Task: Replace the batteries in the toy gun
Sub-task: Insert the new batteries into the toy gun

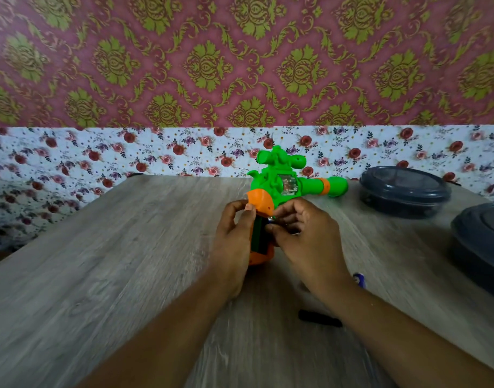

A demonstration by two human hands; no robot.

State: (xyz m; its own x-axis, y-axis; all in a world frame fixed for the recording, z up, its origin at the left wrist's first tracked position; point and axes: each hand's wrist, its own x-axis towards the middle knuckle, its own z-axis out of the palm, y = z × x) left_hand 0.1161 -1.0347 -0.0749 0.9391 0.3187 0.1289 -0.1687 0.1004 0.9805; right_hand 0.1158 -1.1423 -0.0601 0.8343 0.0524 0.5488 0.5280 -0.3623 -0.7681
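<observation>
Green-and-orange plastic toy gun point(285, 183) stands grip-down on the wood-grain surface point(128, 261) | my left hand point(234, 239) grips the orange handle | my right hand point(304, 233) pinches a dark battery point(269, 226) at the open compartment (going in or out, I cannot tell) | cover not yet refitted

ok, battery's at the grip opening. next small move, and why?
Probably press the battery down into the open handle bay. The right hand pinches it at the bay's upper end, not yet seated, while the left hand steadies the toy gun.
</observation>
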